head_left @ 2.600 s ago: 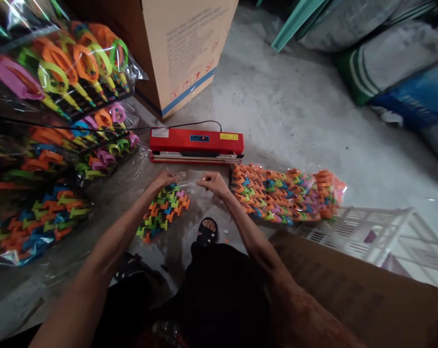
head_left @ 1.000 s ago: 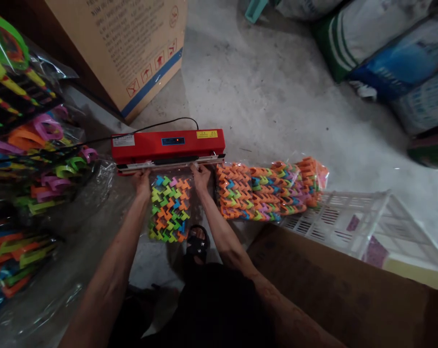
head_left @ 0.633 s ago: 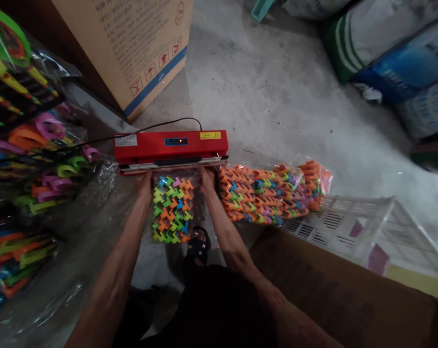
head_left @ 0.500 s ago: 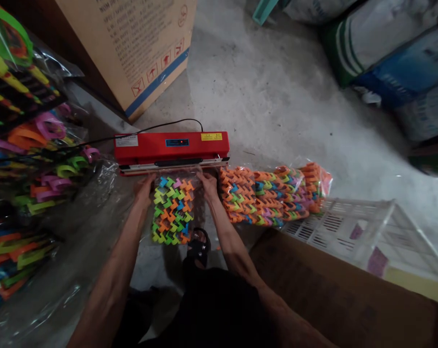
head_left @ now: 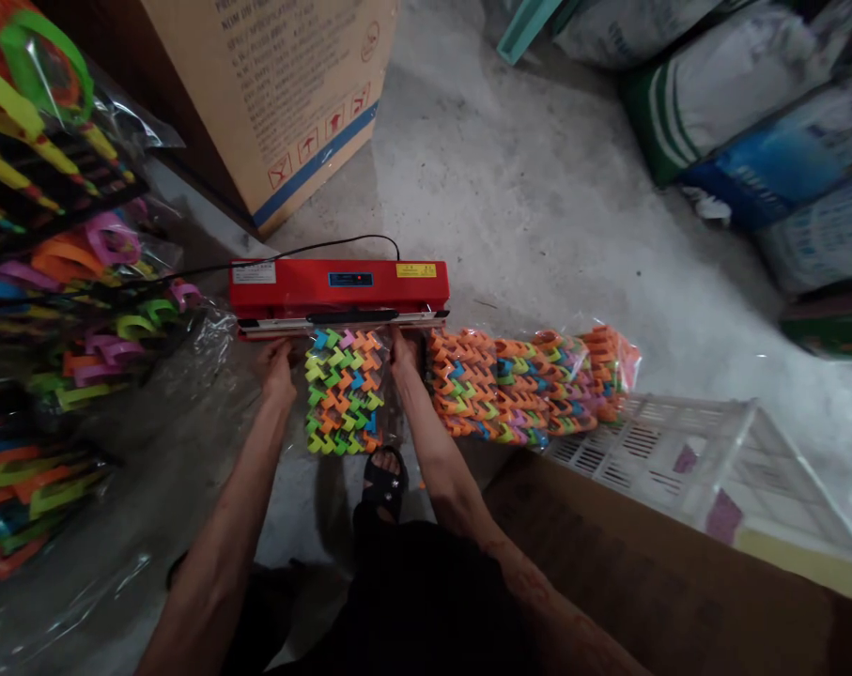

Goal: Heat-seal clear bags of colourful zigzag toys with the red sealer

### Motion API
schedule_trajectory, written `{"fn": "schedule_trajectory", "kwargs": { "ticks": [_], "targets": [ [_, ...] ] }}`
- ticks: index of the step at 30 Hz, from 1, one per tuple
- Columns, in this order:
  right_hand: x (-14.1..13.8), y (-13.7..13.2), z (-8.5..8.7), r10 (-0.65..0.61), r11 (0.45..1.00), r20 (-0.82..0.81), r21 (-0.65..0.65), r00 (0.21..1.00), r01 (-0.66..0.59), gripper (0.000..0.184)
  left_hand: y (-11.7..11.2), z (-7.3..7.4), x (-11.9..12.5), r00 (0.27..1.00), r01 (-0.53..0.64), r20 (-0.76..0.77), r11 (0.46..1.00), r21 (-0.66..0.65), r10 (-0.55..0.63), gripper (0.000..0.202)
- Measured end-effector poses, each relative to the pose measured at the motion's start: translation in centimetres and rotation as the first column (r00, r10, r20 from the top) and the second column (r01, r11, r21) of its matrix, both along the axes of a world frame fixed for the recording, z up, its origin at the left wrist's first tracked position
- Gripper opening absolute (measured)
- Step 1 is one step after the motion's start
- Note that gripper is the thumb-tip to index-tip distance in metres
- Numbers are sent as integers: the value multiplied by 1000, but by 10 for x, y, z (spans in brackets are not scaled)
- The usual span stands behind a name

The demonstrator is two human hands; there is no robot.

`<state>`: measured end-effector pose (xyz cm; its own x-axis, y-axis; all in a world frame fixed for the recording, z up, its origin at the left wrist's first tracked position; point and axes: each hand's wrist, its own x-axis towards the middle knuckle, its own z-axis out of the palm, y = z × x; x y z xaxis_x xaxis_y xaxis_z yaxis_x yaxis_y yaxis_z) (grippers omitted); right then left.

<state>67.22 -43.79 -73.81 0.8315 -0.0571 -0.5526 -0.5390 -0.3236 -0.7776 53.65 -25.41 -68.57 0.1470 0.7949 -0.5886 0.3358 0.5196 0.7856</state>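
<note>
A clear plastic bag (head_left: 345, 394) filled with rows of green, orange, blue and pink zigzag plastic pieces lies flat in front of a red heat sealer (head_left: 281, 296). The bag's upper end meets the sealer's front edge, under its black-and-silver bar. At the left side of the bag my left hand (head_left: 276, 368) has its fingers curled, close to the clear film. My right hand (head_left: 402, 353) pinches the bag's upper right edge by the sealer; part of its fingertips is hidden. A small red light glows on the sealer's panel.
Several filled bags (head_left: 464, 385) stand in a row to the right, beside a white plastic crate (head_left: 679, 451) and a cardboard box (head_left: 643, 554). A tall carton (head_left: 313, 94) stands behind the sealer. Bagged colourful toys (head_left: 105, 347) lie left, and sacks (head_left: 735, 75) at upper right.
The bag has slid up to the sealer's edge, its contents now closer to the bar. My left hand has shifted slightly left of the bag's contents; my right hand has moved up to the sealer.
</note>
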Motion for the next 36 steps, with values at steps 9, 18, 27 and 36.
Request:
{"fn": "schedule_trajectory", "kwargs": {
  "ticks": [9, 18, 27, 36],
  "targets": [
    [11, -3, 51, 368, 915, 324, -292, 871, -277, 41, 54, 27, 12, 886, 458, -330, 723, 517, -326, 4],
    [66, 29, 73, 920, 337, -5, -497, 391, -800, 39, 86, 17, 51, 408, 906, -674, 179, 385, -616, 26],
    [55, 28, 78, 897, 373, 2, -540, 442, -755, 37, 78, 15, 66, 454, 884, -534, 284, 372, -714, 39],
    [52, 27, 69, 861, 445, 33, -530, 507, -722, 37, 23, 102, 70, 609, 708, 107, 599, 374, -786, 31]
  ]
}}
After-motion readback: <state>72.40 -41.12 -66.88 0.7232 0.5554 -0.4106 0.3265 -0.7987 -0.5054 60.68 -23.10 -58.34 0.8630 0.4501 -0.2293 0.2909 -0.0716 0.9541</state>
